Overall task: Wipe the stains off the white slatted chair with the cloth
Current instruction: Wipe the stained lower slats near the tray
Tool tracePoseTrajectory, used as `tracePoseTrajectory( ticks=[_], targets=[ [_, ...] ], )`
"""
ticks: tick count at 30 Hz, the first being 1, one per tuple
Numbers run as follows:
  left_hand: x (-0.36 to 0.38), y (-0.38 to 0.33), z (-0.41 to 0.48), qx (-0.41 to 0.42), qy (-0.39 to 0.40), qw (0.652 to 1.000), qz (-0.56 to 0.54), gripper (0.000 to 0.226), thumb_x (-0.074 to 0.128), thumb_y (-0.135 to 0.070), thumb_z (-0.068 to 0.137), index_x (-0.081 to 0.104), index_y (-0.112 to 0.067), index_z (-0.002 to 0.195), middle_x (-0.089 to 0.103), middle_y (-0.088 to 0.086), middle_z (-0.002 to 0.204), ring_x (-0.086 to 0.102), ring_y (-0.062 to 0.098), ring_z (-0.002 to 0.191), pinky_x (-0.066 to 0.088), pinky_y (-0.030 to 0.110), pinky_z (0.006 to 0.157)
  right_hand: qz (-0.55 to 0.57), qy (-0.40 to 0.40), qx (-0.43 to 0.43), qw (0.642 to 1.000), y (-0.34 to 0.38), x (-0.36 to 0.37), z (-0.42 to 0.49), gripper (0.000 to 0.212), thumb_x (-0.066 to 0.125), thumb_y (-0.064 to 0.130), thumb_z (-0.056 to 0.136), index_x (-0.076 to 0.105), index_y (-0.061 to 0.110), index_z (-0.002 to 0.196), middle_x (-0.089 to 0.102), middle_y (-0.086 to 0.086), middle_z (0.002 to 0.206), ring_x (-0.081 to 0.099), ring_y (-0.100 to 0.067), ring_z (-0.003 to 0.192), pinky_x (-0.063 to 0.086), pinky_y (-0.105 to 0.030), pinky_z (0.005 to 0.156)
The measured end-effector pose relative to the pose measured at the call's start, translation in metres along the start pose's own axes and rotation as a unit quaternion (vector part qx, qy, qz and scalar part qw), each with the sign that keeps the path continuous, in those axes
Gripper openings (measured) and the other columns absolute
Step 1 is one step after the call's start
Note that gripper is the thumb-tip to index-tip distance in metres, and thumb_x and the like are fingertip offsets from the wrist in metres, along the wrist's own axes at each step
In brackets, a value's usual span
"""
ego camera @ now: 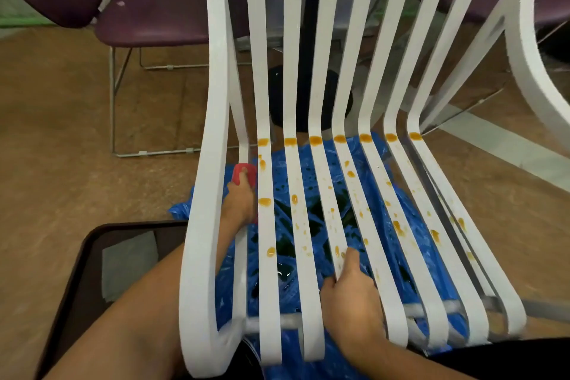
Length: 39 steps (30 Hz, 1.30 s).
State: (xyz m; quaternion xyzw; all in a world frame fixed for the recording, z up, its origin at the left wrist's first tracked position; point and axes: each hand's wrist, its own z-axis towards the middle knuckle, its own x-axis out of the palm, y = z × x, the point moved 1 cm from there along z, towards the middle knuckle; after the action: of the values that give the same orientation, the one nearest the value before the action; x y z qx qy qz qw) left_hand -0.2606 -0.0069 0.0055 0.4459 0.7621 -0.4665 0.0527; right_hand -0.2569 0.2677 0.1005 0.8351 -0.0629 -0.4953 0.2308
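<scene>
Steadying the chair (212,133), your right hand (348,290) keeps a closed grip round a slat (350,191) at five o'clock; your left hand (239,199) clutches the cloth (243,176) at nine o'clock.

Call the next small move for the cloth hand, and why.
Probably shift the left hand with the red cloth right onto the neighbouring slat and wipe down it. Orange stains sit unwiped on that slat, just beside the cloth. The right hand grips a slat further right, so the chair looks steadied.
</scene>
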Motion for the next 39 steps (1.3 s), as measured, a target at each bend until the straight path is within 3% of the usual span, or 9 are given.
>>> tracePoseTrajectory(
  ticks=[3, 5, 9, 13, 17, 21, 24, 30, 39],
  targets=[
    [0.0, 0.016, -0.024, 0.018, 0.015, 0.998, 0.054, 0.057, 0.026, -0.041, 0.108, 0.016, -0.016, 0.158, 0.031, 0.024, 0.156, 0.038, 0.046, 0.138, 0.034, 0.055, 0.114, 0.002, -0.007, -0.011, 1.0, 0.0, -0.001, -0.001, 0.047, 0.051, 0.021, 0.098, 0.029, 0.024, 0.139, 0.061, 0.002, 0.076, 0.062, -0.013, 0.059, 0.06, -0.037, 0.055],
    [-0.003, 0.026, -0.041, 0.017, 0.034, 0.999, 0.027, 0.064, 0.025, -0.051, 0.106, 0.012, -0.019, 0.16, 0.03, 0.021, 0.158, 0.036, 0.043, 0.141, 0.032, 0.055, 0.117, 0.002, -0.012, -0.016, 1.0, -0.001, -0.002, -0.002, 0.045, 0.051, 0.019, 0.097, 0.031, 0.023, 0.137, 0.06, 0.002, 0.074, 0.06, -0.012, 0.057, 0.058, -0.034, 0.051],
    [-0.009, 0.059, -0.057, 0.102, 0.115, 0.987, 0.037, 0.075, 0.051, -0.042, 0.102, -0.002, -0.042, 0.156, 0.034, 0.017, 0.154, 0.046, 0.035, 0.135, 0.039, 0.052, 0.114, 0.008, -0.006, -0.018, 1.0, 0.0, -0.004, -0.004, 0.044, 0.05, 0.014, 0.096, 0.032, 0.022, 0.136, 0.06, -0.001, 0.073, 0.06, -0.014, 0.056, 0.052, -0.03, 0.044],
    [-0.014, 0.085, -0.07, 0.085, 0.172, 0.98, 0.043, 0.087, 0.057, -0.045, 0.096, -0.012, -0.066, 0.144, 0.039, 0.016, 0.149, 0.052, 0.033, 0.128, 0.043, 0.056, 0.111, 0.002, 0.002, -0.026, 1.0, 0.001, -0.005, -0.005, 0.047, 0.048, 0.012, 0.096, 0.03, 0.02, 0.138, 0.06, -0.001, 0.071, 0.059, -0.014, 0.054, 0.046, -0.029, 0.04],
    [-0.026, 0.089, -0.115, 0.065, 0.235, 0.968, 0.05, 0.096, 0.058, -0.02, 0.101, -0.02, -0.037, 0.154, 0.033, 0.01, 0.151, 0.05, 0.025, 0.124, 0.043, 0.04, 0.107, 0.012, 0.009, -0.024, 1.0, 0.001, -0.004, -0.005, 0.052, 0.047, 0.011, 0.096, 0.025, 0.019, 0.143, 0.061, -0.004, 0.073, 0.06, -0.017, 0.055, 0.041, -0.028, 0.039],
    [-0.047, 0.111, -0.12, 0.048, 0.319, 0.929, 0.179, 0.118, 0.072, -0.037, 0.09, -0.032, -0.05, 0.145, 0.033, 0.011, 0.152, 0.051, 0.033, 0.129, 0.041, 0.046, 0.112, 0.02, 0.009, -0.023, 0.999, 0.0, -0.005, -0.005, 0.05, 0.047, 0.01, 0.096, 0.027, 0.018, 0.142, 0.061, -0.005, 0.072, 0.057, -0.016, 0.052, 0.035, -0.026, 0.037],
    [-0.059, 0.119, -0.12, 0.089, 0.359, 0.909, 0.192, 0.122, 0.076, -0.057, 0.073, -0.025, -0.059, 0.141, 0.022, 0.005, 0.156, 0.045, 0.031, 0.136, 0.04, 0.045, 0.114, 0.023, 0.013, -0.022, 0.999, 0.0, -0.005, -0.005, 0.051, 0.047, 0.011, 0.096, 0.027, 0.018, 0.142, 0.061, -0.004, 0.072, 0.058, -0.016, 0.052, 0.035, -0.025, 0.037],
    [-0.051, 0.128, -0.118, 0.114, 0.31, 0.938, 0.102, 0.1, 0.067, -0.024, 0.096, -0.011, -0.046, 0.156, 0.032, 0.005, 0.159, 0.048, 0.019, 0.134, 0.048, 0.031, 0.107, 0.021, 0.007, -0.028, 0.999, 0.0, -0.003, -0.003, 0.048, 0.05, 0.015, 0.097, 0.028, 0.019, 0.139, 0.061, -0.001, 0.071, 0.06, -0.014, 0.054, 0.042, -0.027, 0.039],
    [-0.031, 0.072, -0.076, 0.102, 0.193, 0.973, 0.076, 0.085, 0.053, -0.027, 0.104, -0.012, -0.055, 0.151, 0.05, 0.009, 0.146, 0.062, 0.024, 0.12, 0.05, 0.043, 0.107, 0.012, 0.006, -0.022, 1.0, 0.0, -0.002, -0.001, 0.044, 0.049, 0.017, 0.098, 0.027, 0.024, 0.136, 0.059, 0.003, 0.077, 0.06, -0.013, 0.06, 0.055, -0.033, 0.053]
  ],
)
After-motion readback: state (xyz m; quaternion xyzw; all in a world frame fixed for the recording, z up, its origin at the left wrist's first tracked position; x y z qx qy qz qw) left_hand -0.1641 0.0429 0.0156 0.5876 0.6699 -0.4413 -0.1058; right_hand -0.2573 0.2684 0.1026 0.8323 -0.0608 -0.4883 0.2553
